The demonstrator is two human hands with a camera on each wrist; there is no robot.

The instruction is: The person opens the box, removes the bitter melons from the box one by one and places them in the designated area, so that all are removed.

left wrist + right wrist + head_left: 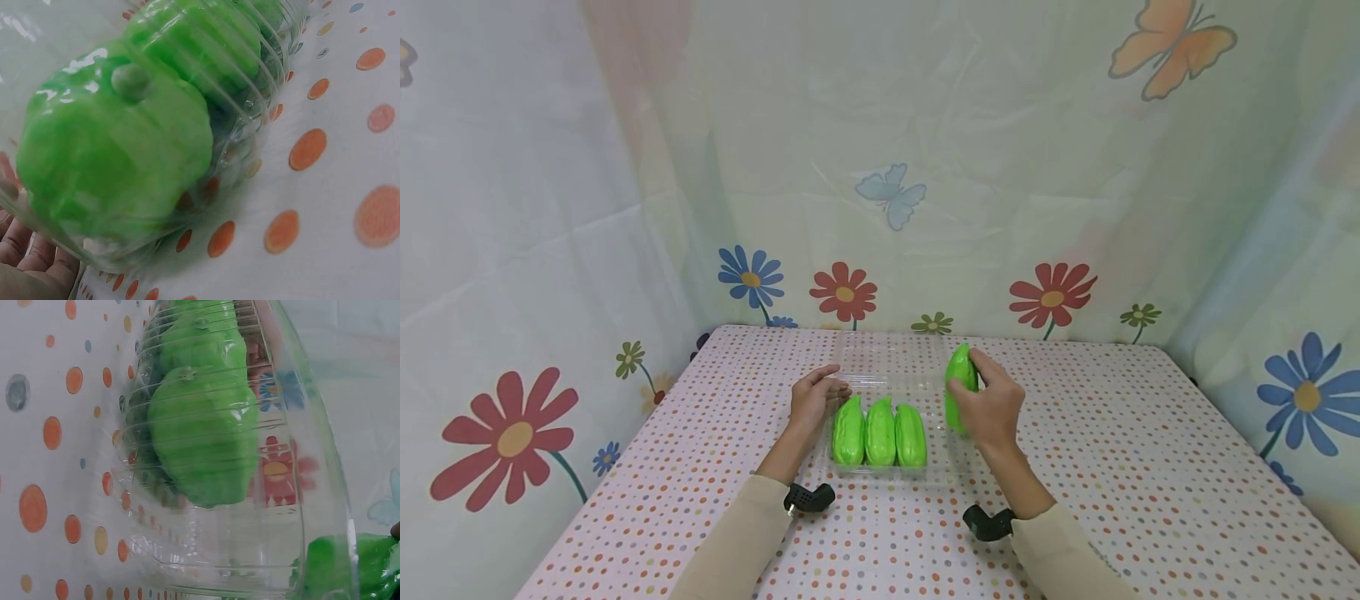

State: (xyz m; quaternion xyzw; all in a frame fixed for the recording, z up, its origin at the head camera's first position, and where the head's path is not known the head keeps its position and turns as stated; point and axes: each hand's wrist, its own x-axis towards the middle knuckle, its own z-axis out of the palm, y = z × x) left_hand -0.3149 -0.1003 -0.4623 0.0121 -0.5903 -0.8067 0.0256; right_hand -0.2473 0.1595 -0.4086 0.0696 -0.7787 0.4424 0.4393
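A clear plastic tray (887, 385) sits on the polka-dot table and holds three bright green ridged gourds (880, 432) side by side. My right hand (988, 400) grips a fourth green gourd (959, 379), held nearly upright at the tray's right end. My left hand (817, 397) rests with relaxed fingers against the tray's left side, beside the leftmost gourd (849, 431). In the left wrist view that gourd (119, 144) fills the frame behind the ribbed tray wall (250, 112). The right wrist view shows the gourds (203, 434) through the tray wall (312, 487), and the held gourd (350, 565) at the bottom right.
The table (1150, 467) is covered with a dotted cloth. Flower and butterfly sheets hang close at the back and on both sides. The tray's open clear lid (887, 354) lies behind it. Bare cloth stretches to the left and right of the tray.
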